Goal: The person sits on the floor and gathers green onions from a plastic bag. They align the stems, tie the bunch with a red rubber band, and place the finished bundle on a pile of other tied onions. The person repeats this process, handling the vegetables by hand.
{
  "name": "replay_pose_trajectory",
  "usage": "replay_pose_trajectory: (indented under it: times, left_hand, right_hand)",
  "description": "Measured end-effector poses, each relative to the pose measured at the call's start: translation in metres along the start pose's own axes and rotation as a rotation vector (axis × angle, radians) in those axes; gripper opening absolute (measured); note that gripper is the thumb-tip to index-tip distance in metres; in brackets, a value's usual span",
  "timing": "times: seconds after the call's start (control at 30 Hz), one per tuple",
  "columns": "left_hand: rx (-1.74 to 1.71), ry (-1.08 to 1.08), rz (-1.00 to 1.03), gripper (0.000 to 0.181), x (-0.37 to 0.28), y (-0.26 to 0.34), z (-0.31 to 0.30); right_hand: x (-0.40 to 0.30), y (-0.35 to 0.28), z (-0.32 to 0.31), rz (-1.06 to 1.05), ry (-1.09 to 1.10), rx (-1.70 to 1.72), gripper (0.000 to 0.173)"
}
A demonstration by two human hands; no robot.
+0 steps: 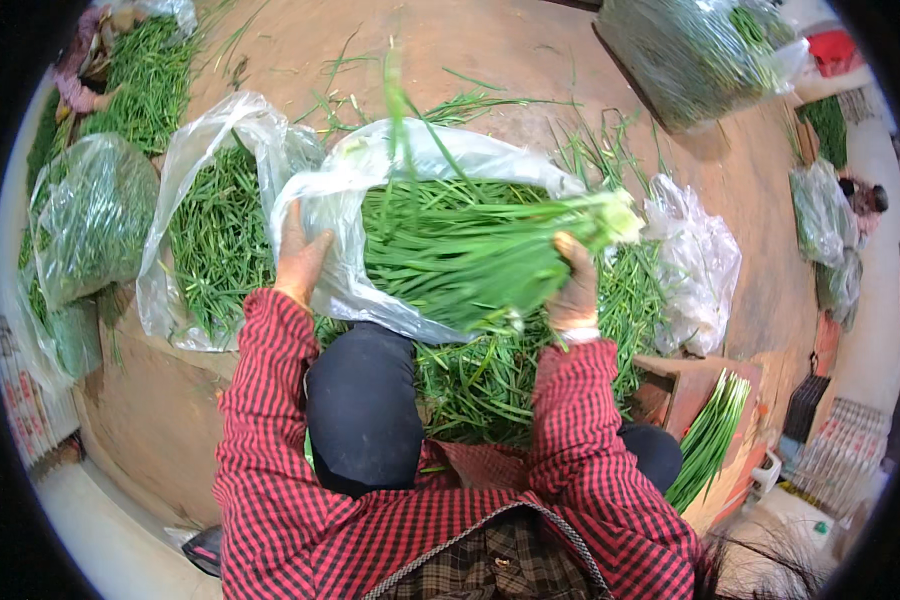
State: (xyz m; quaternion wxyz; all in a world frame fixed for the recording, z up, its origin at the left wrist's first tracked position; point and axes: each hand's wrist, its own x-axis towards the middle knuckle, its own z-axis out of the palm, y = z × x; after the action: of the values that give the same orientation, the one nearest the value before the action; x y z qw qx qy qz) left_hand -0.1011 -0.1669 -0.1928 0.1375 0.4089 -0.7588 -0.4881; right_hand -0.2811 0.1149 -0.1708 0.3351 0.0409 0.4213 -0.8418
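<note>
My left hand grips the rim of a clear plastic bag, holding its mouth wide. Across that mouth lies a bunch of what look like garlic chives, pale root ends to the right and green leaves inside the bag. My right hand is closed on the bunch near those pale ends; its grasping fingers are partly hidden by the leaves. Loose green leaves are heaped below the bag, between my knees. A few blades stand up blurred above the bag.
To the left stand another open bag of cut leaves and a filled bag. A crumpled plastic bag lies right of the heap. A separate bunch rests at lower right. A large wrapped bale and other people are farther off.
</note>
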Motion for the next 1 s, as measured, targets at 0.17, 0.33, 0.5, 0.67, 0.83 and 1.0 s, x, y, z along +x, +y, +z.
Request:
replay_pose_trajectory:
  times: [0.17,0.33,0.5,0.67,0.83,1.0]
  left_hand:
    - [0.036,0.038,0.161,0.048,0.003,-0.027,0.023]
    - [0.459,-0.290,0.351,0.040,-0.001,-0.016,0.053]
    - [0.970,-0.342,0.026,0.061,0.009,-0.061,0.045]
    - [0.916,-0.388,-0.166,0.061,0.015,-0.068,0.054]
    - [0.986,-0.353,-0.007,0.061,0.016,-0.063,0.055]
    - [0.804,-0.446,0.003,0.057,0.020,-0.042,0.042]
  right_hand:
    - [-0.001,0.009,-0.048,-0.015,0.063,0.041,0.040]
    - [0.006,0.026,-0.036,0.039,0.079,0.019,0.040]
    - [0.014,-0.010,-0.045,-0.090,0.031,0.086,0.042]
    - [-0.008,-0.085,-0.078,-0.460,-0.030,-0.001,0.053]
    - [-0.040,-0.120,-0.100,-0.533,-0.241,-0.014,0.057]
    - [-0.068,-0.086,-0.099,-0.203,-0.172,-0.021,0.052]
